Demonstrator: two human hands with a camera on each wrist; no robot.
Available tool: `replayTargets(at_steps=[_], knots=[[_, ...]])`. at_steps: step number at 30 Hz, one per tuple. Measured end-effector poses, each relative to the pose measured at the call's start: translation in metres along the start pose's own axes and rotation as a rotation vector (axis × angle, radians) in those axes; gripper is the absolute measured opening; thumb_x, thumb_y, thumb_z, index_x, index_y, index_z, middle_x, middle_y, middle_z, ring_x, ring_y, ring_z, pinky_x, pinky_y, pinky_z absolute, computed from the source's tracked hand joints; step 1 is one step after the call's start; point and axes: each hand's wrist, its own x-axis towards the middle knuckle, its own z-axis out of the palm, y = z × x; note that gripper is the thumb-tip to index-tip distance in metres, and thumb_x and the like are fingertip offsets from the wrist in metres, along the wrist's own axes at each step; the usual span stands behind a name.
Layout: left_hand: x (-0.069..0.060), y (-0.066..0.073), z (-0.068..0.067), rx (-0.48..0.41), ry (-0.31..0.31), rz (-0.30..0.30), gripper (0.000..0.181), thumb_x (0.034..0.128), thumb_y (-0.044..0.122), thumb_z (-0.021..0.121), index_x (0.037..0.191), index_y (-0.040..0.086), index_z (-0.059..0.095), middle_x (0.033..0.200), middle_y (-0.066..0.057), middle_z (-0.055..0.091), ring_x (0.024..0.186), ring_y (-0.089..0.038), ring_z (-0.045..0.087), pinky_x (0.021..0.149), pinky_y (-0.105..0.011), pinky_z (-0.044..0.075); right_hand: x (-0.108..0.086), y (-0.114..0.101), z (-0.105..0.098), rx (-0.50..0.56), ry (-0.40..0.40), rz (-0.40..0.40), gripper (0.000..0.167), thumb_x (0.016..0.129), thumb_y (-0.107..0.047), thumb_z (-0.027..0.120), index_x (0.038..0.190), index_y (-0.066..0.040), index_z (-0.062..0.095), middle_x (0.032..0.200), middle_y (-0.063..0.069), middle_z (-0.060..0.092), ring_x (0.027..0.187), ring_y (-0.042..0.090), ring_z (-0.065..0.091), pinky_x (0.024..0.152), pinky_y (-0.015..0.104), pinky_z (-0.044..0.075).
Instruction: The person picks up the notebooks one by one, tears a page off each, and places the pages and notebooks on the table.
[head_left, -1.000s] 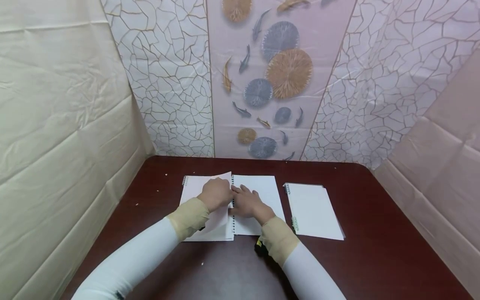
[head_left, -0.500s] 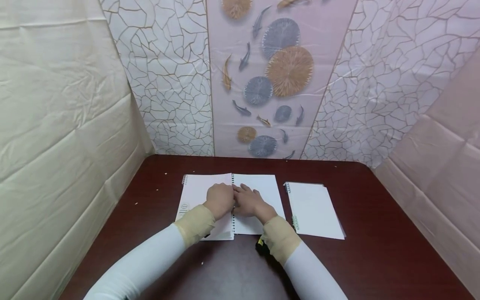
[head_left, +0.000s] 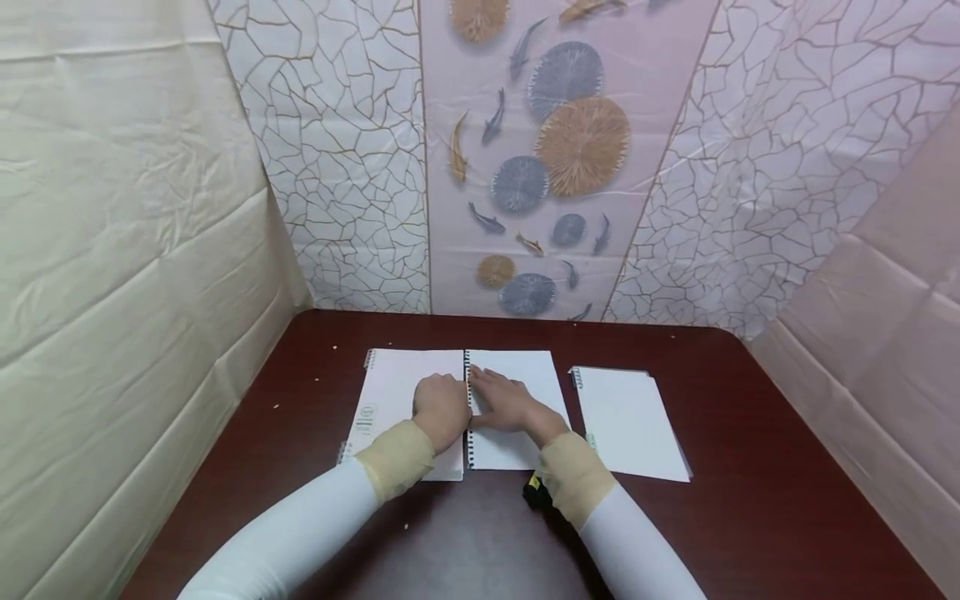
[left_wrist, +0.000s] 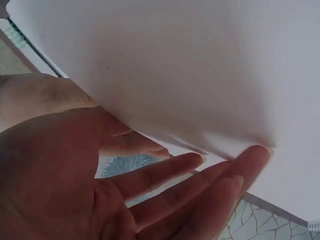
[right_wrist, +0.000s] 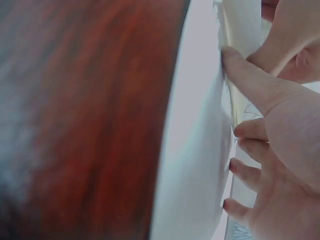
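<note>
A spiral notebook (head_left: 517,367) lies open on the dark red table, its black coil running between white pages. At its left, a white sheet (head_left: 412,367) with small green print reaches to the coil. My left hand (head_left: 441,408) pinches this sheet at its right edge, near the coil; in the left wrist view the paper creases at the fingertips (left_wrist: 255,152). Just right of the coil, my right hand (head_left: 510,404) rests on the right page with fingers spread. The right wrist view shows those fingertips (right_wrist: 231,55) along the coil side. My left thumb is hidden.
A second spiral notebook (head_left: 626,417) with white pages lies to the right. A black object with a yellow patch (head_left: 536,490) sits by the right forearm. Small white scraps dot the table (head_left: 750,467). Fabric-covered walls (head_left: 150,250) stand around it.
The sheet at the left was raised near its right edge and now lies flatter. My left hand has moved slightly down and right, my right hand slightly right, its fingers straighter.
</note>
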Motion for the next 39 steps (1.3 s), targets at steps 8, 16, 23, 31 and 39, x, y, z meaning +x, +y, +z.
replayTargets(at_steps=[8,16,23,31,39], knots=[[-0.007,-0.002,0.007,0.14,-0.007,-0.044,0.061,0.1029,0.064,0.056,0.093,0.009,0.081,0.075,-0.009,0.073,0.061,-0.026,0.07,0.047,-0.041,0.06,0.002,0.006,-0.001,0.058,-0.001,-0.019,0.091,0.094,-0.048,0.079,0.162,-0.001,0.039,0.172,0.016,0.029,0.16,0.037,0.025,0.124,0.061,0.028],[0.014,-0.047,-0.011,-0.378,-0.053,-0.1,0.053,0.1022,0.052,0.063,0.13,0.008,0.073,0.115,-0.016,0.076,0.099,-0.036,0.074,0.08,-0.051,0.06,-0.008,0.022,-0.024,0.194,0.219,0.027,0.065,0.106,-0.045,0.062,0.152,0.0,0.055,0.153,0.021,0.055,0.145,0.041,0.048,0.12,0.057,0.037],[0.02,-0.091,-0.023,-0.634,0.212,-0.035,0.089,0.0974,0.072,0.059,0.164,0.016,0.041,0.167,-0.016,0.036,0.146,-0.046,0.04,0.111,-0.066,0.042,-0.024,0.037,-0.052,-0.1,0.405,0.151,0.08,0.102,-0.067,0.053,0.156,-0.009,0.053,0.159,0.017,0.049,0.147,0.042,0.042,0.116,0.067,0.034],[0.02,-0.11,0.007,-0.494,0.397,-0.045,0.103,0.0891,0.09,0.045,0.168,0.025,0.033,0.176,-0.008,0.018,0.16,-0.04,0.012,0.123,-0.069,0.016,-0.032,0.044,-0.057,-0.187,0.58,0.145,0.092,0.097,-0.075,0.054,0.167,-0.019,0.035,0.169,0.013,0.035,0.154,0.042,0.029,0.12,0.069,0.023],[0.02,-0.106,0.029,-0.459,0.286,-0.053,0.111,0.0878,0.094,0.038,0.172,0.024,0.019,0.179,-0.007,-0.001,0.163,-0.039,-0.006,0.124,-0.072,0.009,-0.033,0.046,-0.049,-0.202,0.566,0.161,0.1,0.094,-0.079,0.053,0.172,-0.027,0.017,0.179,0.007,0.004,0.164,0.036,0.0,0.125,0.068,0.007]])
